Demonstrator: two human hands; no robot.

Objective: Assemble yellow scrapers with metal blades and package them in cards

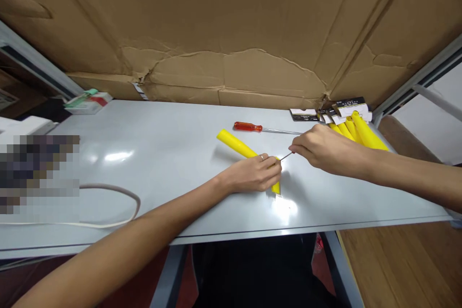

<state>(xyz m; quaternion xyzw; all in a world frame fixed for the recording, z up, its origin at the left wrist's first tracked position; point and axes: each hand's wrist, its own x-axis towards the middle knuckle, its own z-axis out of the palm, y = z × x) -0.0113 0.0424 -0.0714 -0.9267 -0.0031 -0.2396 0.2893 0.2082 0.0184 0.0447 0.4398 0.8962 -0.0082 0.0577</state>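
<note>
My left hand (pixel 260 173), with a ring on one finger, is closed around the head of a yellow plastic tool (pixel 236 144), pressing it against the table. Its long handle points to the upper left, and a short yellow crosspiece shows below my fingers. The tool's exact kind is hidden by my hand. My right hand (pixel 314 147) pinches a thin metal rod (pixel 287 156), whose tip meets the yellow head beside my left fingertips. The rod's rear end is hidden in my fist. Just beyond my hands lies a screwdriver with a red handle (pixel 248 127).
Several yellow tools (pixel 364 132) with black-and-white card labels lie at the right back. A small box (pixel 88 103) stands at the left back corner. A pale cable (pixel 135 204) loops at the left. Cardboard (pixel 224 33) walls the back of the white table (pixel 162 134).
</note>
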